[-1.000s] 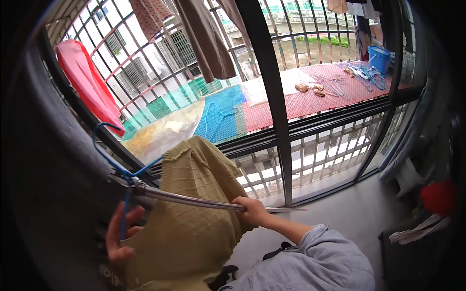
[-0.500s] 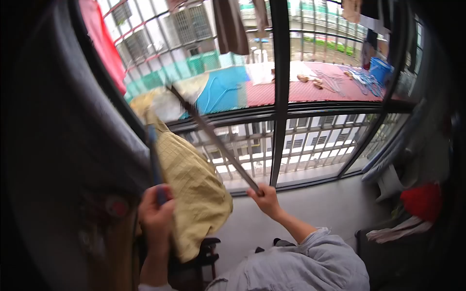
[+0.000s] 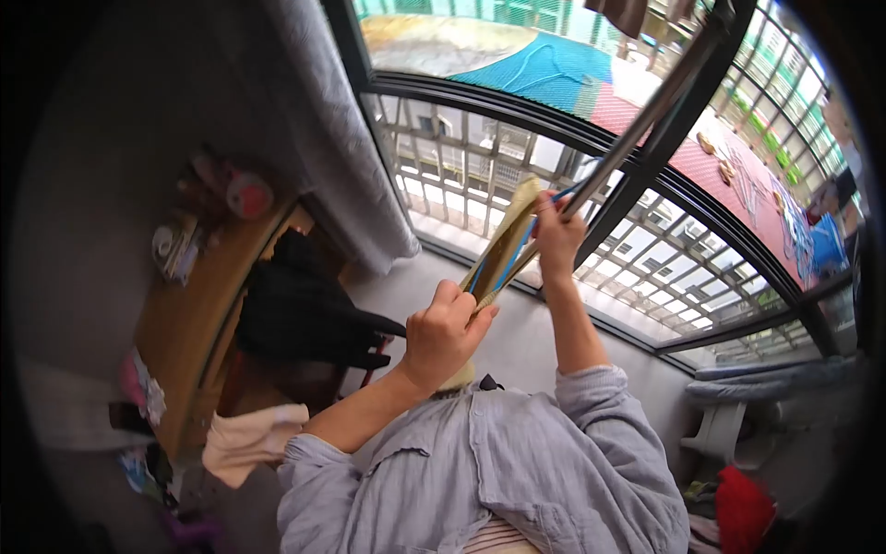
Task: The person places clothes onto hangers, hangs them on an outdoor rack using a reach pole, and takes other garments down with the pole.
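A yellow quilted-looking garment [image 3: 503,235] hangs on a blue clothes hanger [image 3: 513,261] in front of my body, seen nearly edge-on. My left hand [image 3: 443,334] is closed on the lower end of the garment and hanger. My right hand [image 3: 559,238] wraps round a long metal pole [image 3: 637,129], which slants up to the right past the window frame. The top of the hanger and garment lies against my right fingers; whether they grip it too is partly hidden.
Ahead is a black-framed window [image 3: 637,171] with metal bars beyond it. At left stands a wooden desk [image 3: 198,319], with a chair draped in black cloth [image 3: 305,309] beside it. A grey curtain [image 3: 346,138] hangs at the window's left. Red cloth [image 3: 743,508] lies lower right.
The view has swung left and down. My hands have come closer together, bringing the hanger with the yellow garment up to the pole. The pole now points up to the right instead of left.
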Available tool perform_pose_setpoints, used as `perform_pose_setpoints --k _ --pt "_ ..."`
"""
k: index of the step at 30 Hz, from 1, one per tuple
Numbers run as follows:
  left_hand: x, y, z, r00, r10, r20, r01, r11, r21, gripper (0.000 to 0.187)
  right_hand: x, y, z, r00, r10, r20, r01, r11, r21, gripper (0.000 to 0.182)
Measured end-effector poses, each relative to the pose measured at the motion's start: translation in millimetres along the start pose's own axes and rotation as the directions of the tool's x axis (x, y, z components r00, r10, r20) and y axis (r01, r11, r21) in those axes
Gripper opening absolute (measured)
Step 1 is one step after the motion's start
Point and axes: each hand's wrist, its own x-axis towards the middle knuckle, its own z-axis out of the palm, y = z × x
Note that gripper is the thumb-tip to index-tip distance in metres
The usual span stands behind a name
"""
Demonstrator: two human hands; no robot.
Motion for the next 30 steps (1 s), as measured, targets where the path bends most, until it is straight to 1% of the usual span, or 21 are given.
perform_pose_setpoints --k 2,3,4,6,7,8,9,10,11,12,13,14,17,18,22,23,24,25,26,28,30 --pt "-19.6 -2.9 1.7 1.0 -0.012 0.026 0.011 0.999 0.041 0.017 22.7 17.6 -11.0 0.997 -0.052 -0.051 0.052 0.999 0.001 0.01" --pt "-34.3 -7.6 9.3 0.996 -0.013 0.083 0.01 0.999 0.045 0.017 31.1 25.5 -16.1 0.995 -0.077 -0.058 0.076 0.997 -0.034 0.01" --pt "-48.6 -9.6 17.2 0.995 -0.033 0.096 0.033 0.999 0.005 0.017 40.6 32.6 -20.7 0.991 -0.08 -0.104 0.064 0.987 -0.147 0.012" --pt "-70.0 -9.0 31.1 0.99 -0.071 0.125 0.081 0.994 -0.079 0.016 49.9 20.7 -28.4 0.999 0.038 0.018 -0.037 0.999 -0.035 0.012" --pt "-73.6 -11.2 34.1 0.971 -0.173 0.168 0.194 0.974 -0.118 0.014 53.6 15.5 -33.1 0.99 0.06 0.127 -0.054 0.997 -0.048 0.013" --pt "-75.7 -19.3 38.5 0.961 -0.259 0.098 0.269 0.955 -0.121 0.013 55.7 10.3 -37.1 0.968 0.083 0.236 -0.071 0.996 -0.057 0.014" --pt "-78.4 -33.2 44.0 0.938 -0.346 0.028 0.346 0.93 -0.127 0.013 54.4 3.6 -41.4 0.916 0.065 0.396 -0.055 0.998 -0.037 0.016" --pt "-81.8 -49.0 49.2 0.9 -0.432 -0.05 0.422 0.896 -0.137 0.012 51.8 -3.5 -45.1 0.859 0.107 0.501 -0.064 0.993 -0.103 0.018" --pt "-84.9 -64.9 52.7 0.895 -0.426 -0.134 0.41 0.902 -0.131 0.011 45.3 -14.7 -47.2 0.797 0.122 0.592 -0.056 0.99 -0.128 0.02" --pt "-88.3 -75.3 49.9 0.847 -0.531 -0.016 0.527 0.844 -0.102 0.01 38.2 -20.0 -50.3 0.746 0.168 0.644 -0.083 0.984 -0.16 0.021" --pt "-91.1 -83.3 46.1 0.711 -0.667 0.223 0.701 0.652 -0.288 0.01 27.4 -28.6 -50.8 0.729 0.212 0.651 -0.097 0.973 -0.208 0.021" --pt "-95.7 -88.5 41.1 0.552 -0.69 0.467 0.826 0.381 -0.415 0.01 20.7 -27.1 -54.3 0.69 0.197 0.696 -0.083 0.977 -0.195 0.021" --pt "-113.8 -93.9 23.2 0.544 -0.63 0.555 0.788 0.155 -0.597 0.011 -1.0 -37.7 -60.2 0.582 0.24 0.777 -0.115 0.97 -0.213 0.016" --pt "-111.0 -85.4 4.0 0.537 -0.637 0.553 0.75 0.06 -0.659 0.015 -3.4 -38.9 -64.5 0.523 0.237 0.819 -0.134 0.971 -0.195 0.015" --pt "-119.5 -56.9 -86.5 0.623 -0.665 0.411 0.605 0.077 -0.793 0.017 -10.8 -34.3 -84.5 0.522 0.305 0.796 -0.177 0.952 -0.249 0.021" --pt "-129.9 -54.0 -109.2 0.687 -0.659 0.306 0.543 0.185 -0.819 0.013 -11.7 -32.8 -87.9 0.524 0.324 0.787 -0.2 0.946 -0.255 0.022" --pt "-136.3 -44.8 -132.8 0.659 -0.708 0.254 0.477 0.132 -0.869 0.011 -13.3 -32.4 -89.5 0.523 0.318 0.791 -0.2 0.948 -0.248 0.023" --pt "-143.3 -36.7 -160.1 0.691 -0.716 0.103 0.427 0.289 -0.857 0.011 -15.1 -32.6 -91.7 0.52 0.315 0.794 -0.202 0.948 -0.244 0.023" --pt "-139.2 -24.3 -175.0 0.653 -0.739 -0.164 0.252 0.416 -0.874 0.016 -16.8 -33.2 -94.0 0.518 0.312 0.797 -0.203 0.949 -0.241 0.024" --pt "-150.9 -34.0 -215.2 0.692 -0.658 -0.296 -0.015 0.397 -0.918 0.02 -23.5 -41.5 -87.9 0.537 0.266 0.801 -0.196 0.962 -0.188 0.023" --pt "-134.7 -27.9 -247.1 0.647 -0.633 -0.425 -0.044 0.526 -0.849 0.025 -28.9 -51.9 -78.3 0.572 0.199 0.795 -0.172 0.978 -0.121 0.022"
